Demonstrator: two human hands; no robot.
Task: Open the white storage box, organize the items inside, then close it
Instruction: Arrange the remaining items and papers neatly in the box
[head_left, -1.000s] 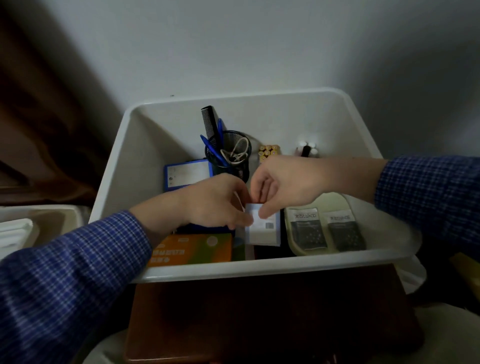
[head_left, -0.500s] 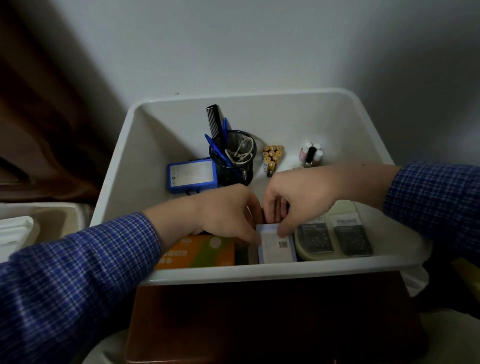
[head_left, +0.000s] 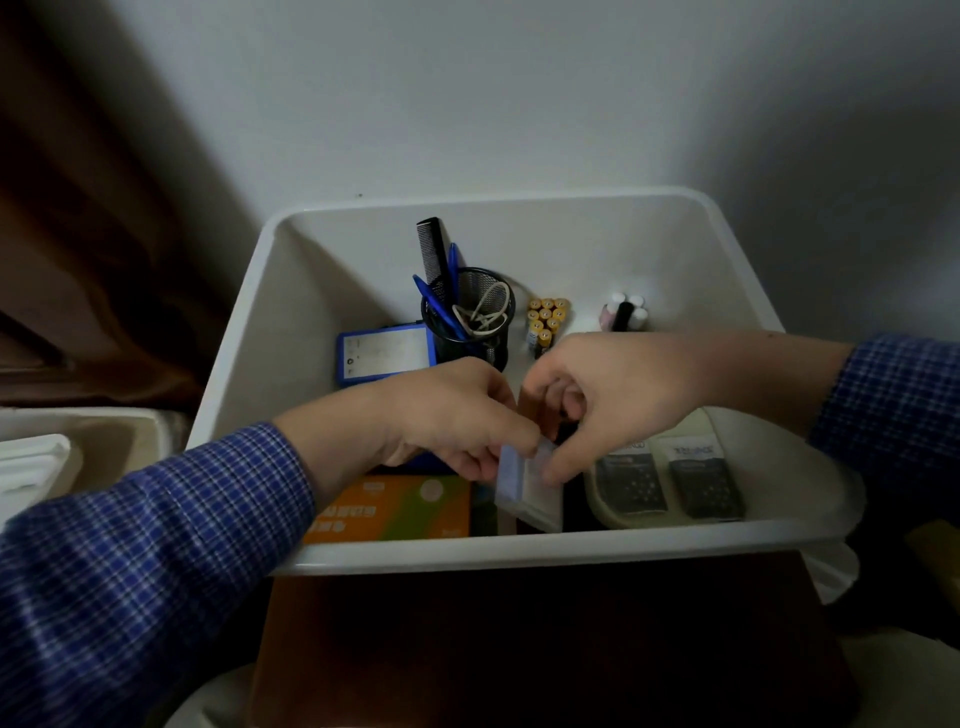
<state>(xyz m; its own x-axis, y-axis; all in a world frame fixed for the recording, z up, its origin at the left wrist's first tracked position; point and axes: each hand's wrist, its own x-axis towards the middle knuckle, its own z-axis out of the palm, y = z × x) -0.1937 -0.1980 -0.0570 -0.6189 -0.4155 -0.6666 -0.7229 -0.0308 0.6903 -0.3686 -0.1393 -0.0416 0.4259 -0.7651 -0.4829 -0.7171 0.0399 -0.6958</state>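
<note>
The white storage box (head_left: 249, 306) stands open, without a lid, against the wall. Both hands are inside it near the front. My left hand (head_left: 452, 415) and my right hand (head_left: 608, 395) together pinch a small white-and-blue packet (head_left: 524, 488), tilted on edge above the box floor. An orange box (head_left: 395, 509) lies flat at the front left. A black mesh cup (head_left: 480, 317) with pens, a comb and a cord stands at the back, a blue-edged box (head_left: 384, 353) beside it. Yellow-capped batteries (head_left: 545, 319) and small bottles (head_left: 623, 312) stand further right.
A cream oval tray (head_left: 602, 499) with two dark packets lies at the box's front right. The box rests on a brown wooden surface (head_left: 519, 639). A white ridged object (head_left: 31, 462) and a cream container sit to the left. A dark curtain hangs at far left.
Both hands have moved the small packet down toward the box's front and tipped it from flat-facing onto its edge. The other items have not moved.
</note>
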